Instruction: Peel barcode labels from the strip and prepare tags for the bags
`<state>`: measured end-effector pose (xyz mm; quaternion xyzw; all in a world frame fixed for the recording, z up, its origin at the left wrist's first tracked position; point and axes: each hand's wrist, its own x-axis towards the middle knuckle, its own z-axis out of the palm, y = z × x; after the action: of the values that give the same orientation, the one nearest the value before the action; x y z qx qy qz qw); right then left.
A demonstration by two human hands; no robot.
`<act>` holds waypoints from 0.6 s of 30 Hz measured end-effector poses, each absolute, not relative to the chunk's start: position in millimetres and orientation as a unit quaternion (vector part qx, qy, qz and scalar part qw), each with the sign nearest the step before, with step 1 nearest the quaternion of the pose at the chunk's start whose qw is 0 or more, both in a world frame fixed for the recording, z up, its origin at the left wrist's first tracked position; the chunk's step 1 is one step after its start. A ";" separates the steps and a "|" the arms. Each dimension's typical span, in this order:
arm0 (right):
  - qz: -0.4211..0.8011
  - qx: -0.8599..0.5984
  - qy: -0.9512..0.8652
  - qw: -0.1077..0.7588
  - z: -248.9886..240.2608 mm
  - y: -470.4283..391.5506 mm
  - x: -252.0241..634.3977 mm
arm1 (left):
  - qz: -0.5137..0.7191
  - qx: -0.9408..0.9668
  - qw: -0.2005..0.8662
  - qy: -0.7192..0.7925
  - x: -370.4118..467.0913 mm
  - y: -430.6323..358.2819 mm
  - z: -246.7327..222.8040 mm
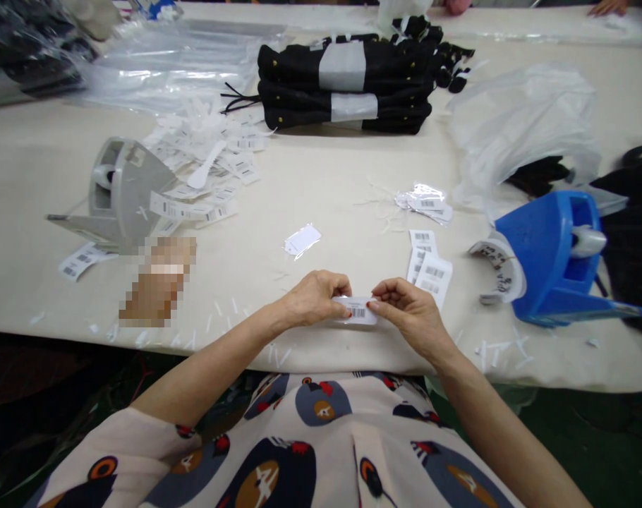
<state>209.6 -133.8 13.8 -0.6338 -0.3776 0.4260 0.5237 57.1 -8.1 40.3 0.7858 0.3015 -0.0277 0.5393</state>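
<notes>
Where the two hands meet, low in the middle of the frame at the near edge of the table (pixel 326 183), one small tag is held between them.

Barcode tag (pixel 357 311): one; a white oblong with rounded corners, printed with a black barcode, lying flat and level just above the cloth.

Left hand (pixel 313 298): one; thumb and forefinger pressed together on the tag's left end, the other fingers curled under.

Right hand (pixel 413 310): one; thumb and forefinger nipping the tag's right end, red varnish on the thumbnail, remaining fingers folded.

Loose labels by the right hand (pixel 429 271): three or four barcode slips, overlapping, just above and right of the hands.

Bagged tags (pixel 424 203): one small clear packet, right of centre.

Single tag (pixel 303 240): one, in clear wrap, middle of the frame.

Label heap (pixel 209 169): too many to count, upper left of centre.

Tape dispensers: two; a grey one (pixel 123 190) at the left, a blue one (pixel 556 257) at the right with printed tape curling from it.

Black garment bundles (pixel 347 88): two stacked, each with a grey band, top centre.

Plastic bags: one crumpled clear bag (pixel 516 127) at upper right, a flat pile of clear sleeves (pixel 178 63) at upper left.

Other person's hand (pixel 609 8): one, far top right corner, fingers not clear enough to tell.
</notes>
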 end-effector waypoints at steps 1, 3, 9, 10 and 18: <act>0.426 -0.632 -0.386 0.521 13.6 -133.4 207.3 | -0.030 0.785 0.542 0.299 58.3 -9.4 39.9; 0.418 -0.632 -0.399 0.517 13.5 -132.5 203.2 | -0.032 0.787 0.542 0.294 61.6 -12.0 39.3; 0.389 -0.649 -0.389 0.526 13.9 -132.7 202.3 | -0.007 0.775 0.562 0.289 71.5 -14.9 37.3; 0.379 -0.658 -0.395 0.517 14.2 -133.9 203.2 | -0.003 0.767 0.569 0.296 71.9 -14.2 36.3; 0.291 -0.672 -0.494 0.468 16.4 -145.3 199.1 | 0.023 0.669 0.661 0.339 72.4 -11.1 28.8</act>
<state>199.1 -145.3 16.4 -0.6724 -0.4936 0.2913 0.4684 72.4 -11.1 28.8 0.6689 0.3391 0.0230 0.6611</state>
